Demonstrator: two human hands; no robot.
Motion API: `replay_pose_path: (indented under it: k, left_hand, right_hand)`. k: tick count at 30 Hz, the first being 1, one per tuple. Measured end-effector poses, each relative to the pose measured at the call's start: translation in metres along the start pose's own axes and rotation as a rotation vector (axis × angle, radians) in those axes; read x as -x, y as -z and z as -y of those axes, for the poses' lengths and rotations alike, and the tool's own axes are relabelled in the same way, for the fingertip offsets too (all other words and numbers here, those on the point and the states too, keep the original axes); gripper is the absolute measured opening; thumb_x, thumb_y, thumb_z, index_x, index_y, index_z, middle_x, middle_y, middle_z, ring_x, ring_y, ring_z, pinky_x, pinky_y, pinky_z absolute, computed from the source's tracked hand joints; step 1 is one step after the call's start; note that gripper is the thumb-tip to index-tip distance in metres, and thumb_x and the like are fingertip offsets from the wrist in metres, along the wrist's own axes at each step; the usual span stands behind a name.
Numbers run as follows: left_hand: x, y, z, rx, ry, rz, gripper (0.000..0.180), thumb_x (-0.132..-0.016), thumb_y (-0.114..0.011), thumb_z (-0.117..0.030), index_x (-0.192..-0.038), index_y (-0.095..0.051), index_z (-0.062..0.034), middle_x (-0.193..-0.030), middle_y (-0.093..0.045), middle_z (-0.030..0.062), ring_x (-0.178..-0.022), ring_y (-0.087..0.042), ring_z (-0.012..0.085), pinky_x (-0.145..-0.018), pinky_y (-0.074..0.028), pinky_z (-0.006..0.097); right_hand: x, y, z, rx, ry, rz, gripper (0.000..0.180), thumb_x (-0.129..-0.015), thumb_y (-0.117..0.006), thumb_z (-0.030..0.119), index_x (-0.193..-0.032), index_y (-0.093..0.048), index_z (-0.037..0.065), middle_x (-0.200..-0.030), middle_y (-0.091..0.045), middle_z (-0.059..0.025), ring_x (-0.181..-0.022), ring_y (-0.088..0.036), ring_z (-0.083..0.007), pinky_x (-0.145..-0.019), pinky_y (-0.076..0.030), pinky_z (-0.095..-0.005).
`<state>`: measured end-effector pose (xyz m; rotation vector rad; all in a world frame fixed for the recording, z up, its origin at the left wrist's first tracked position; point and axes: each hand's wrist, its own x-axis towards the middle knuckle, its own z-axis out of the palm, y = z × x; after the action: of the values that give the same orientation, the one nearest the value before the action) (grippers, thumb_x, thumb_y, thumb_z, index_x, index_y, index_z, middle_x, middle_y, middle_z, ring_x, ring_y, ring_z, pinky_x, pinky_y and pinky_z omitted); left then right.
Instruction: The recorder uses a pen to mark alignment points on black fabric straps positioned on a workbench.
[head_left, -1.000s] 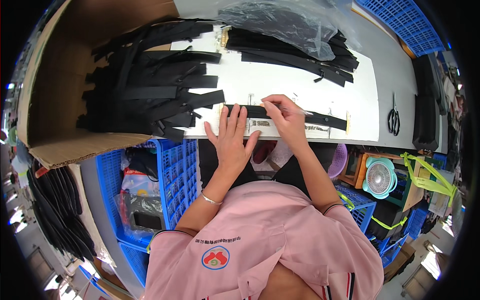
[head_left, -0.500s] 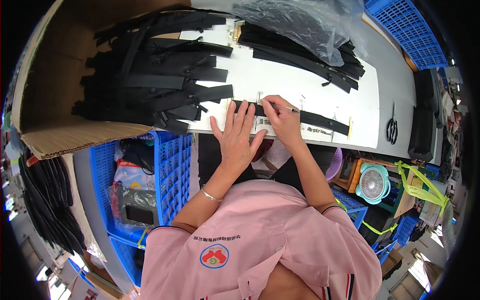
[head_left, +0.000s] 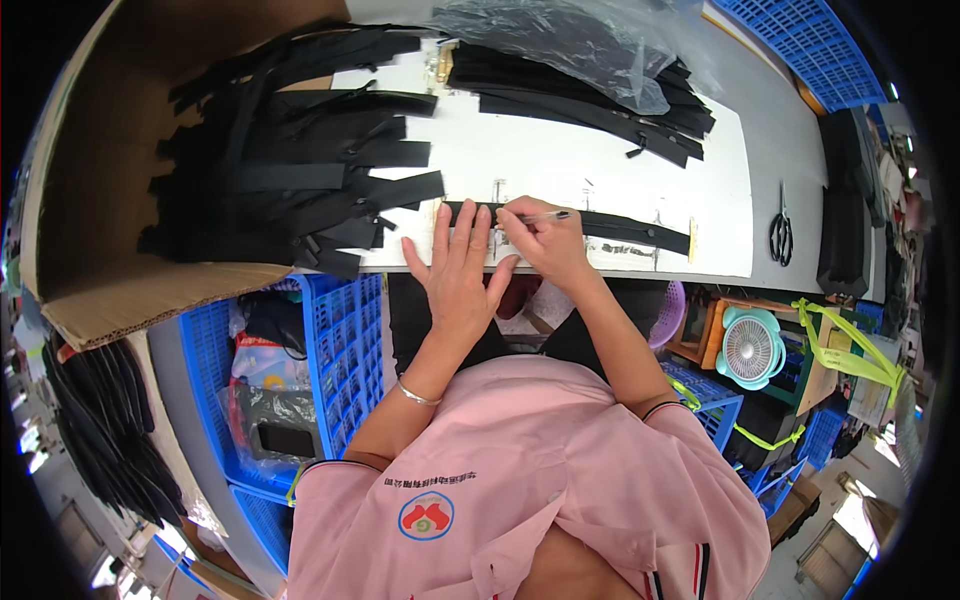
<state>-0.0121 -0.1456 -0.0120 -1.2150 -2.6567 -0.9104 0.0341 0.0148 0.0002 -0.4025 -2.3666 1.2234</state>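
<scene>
A black zipper [head_left: 630,229] lies lengthwise along the near edge of a white board [head_left: 560,150]. My left hand [head_left: 460,263] rests flat across its left end, fingers stretched out and pressing it down. Just to the right, my right hand [head_left: 545,243] grips a slim pen [head_left: 546,216], its tip down at the zipper by my left fingers. The exact tip is hidden by the hand. Dark marks are drawn on the board above and below the zipper. Further back on the board lies a bundle of black zippers [head_left: 590,105].
Many more black zippers [head_left: 270,180] spill from an open cardboard box [head_left: 95,170] at the left. Clear plastic film [head_left: 560,40] covers part of the back bundle. Black-handled scissors [head_left: 781,238] lie at the right. Blue baskets [head_left: 340,350] and a small fan [head_left: 750,348] stand below the table.
My right hand and the pen have shifted slightly toward my left hand along the zipper. The whole view has moved a little; my left hand still presses on the zipper.
</scene>
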Motion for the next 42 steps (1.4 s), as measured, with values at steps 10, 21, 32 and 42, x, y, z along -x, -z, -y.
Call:
replay_pose_path:
  k: [10, 21, 32, 42]
  left_hand:
    - [0.003, 0.001, 0.0, -0.055, 0.024, 0.022, 0.07, -0.093, -0.073, -0.041, -0.152, -0.052, -0.0103, -0.159, -0.048, 0.0069, -0.154, -0.031, 0.0309, -0.119, 0.004, 0.066]
    - [0.002, 0.001, 0.0, -0.054, 0.013, 0.038, 0.069, -0.095, -0.071, -0.041, -0.152, -0.051, -0.0084, -0.16, -0.047, 0.0079, -0.155, -0.03, 0.0312, -0.119, 0.005, 0.066]
    - [-0.022, -0.007, -0.037, 0.201, -0.119, -0.027, 0.056, -0.091, -0.075, -0.028, -0.141, -0.061, -0.0065, -0.149, -0.055, 0.0125, -0.144, -0.044, 0.0341, -0.12, -0.017, 0.062]
    - [-0.051, -0.04, -0.066, 0.371, -0.145, -0.106, 0.012, -0.083, -0.076, -0.007, -0.095, -0.074, -0.0069, -0.106, -0.067, 0.0044, -0.103, -0.06, 0.0255, -0.095, -0.04, 0.042]
  right_hand:
    - [0.026, 0.063, 0.007, -0.204, -0.243, -0.27, 0.012, -0.098, -0.069, 0.011, -0.098, -0.072, 0.0, -0.088, -0.071, -0.0048, -0.076, -0.062, -0.0066, -0.067, -0.05, -0.0229]
    - [0.03, 0.075, -0.027, 0.12, -0.185, -0.299, 0.013, -0.096, -0.073, 0.015, -0.092, -0.073, 0.002, -0.07, -0.067, -0.0051, -0.058, -0.061, -0.0094, -0.055, -0.046, -0.0249]
    - [0.029, 0.072, -0.025, 0.218, -0.128, -0.268, 0.013, -0.096, -0.073, 0.014, -0.095, -0.073, 0.001, -0.074, -0.069, -0.0067, -0.06, -0.061, -0.0107, -0.056, -0.047, -0.0264]
    - [0.033, 0.072, -0.035, 0.084, -0.106, -0.331, 0.012, -0.093, -0.074, 0.013, -0.088, -0.072, 0.003, -0.076, -0.072, -0.0071, -0.057, -0.065, -0.0184, -0.053, -0.049, -0.0298]
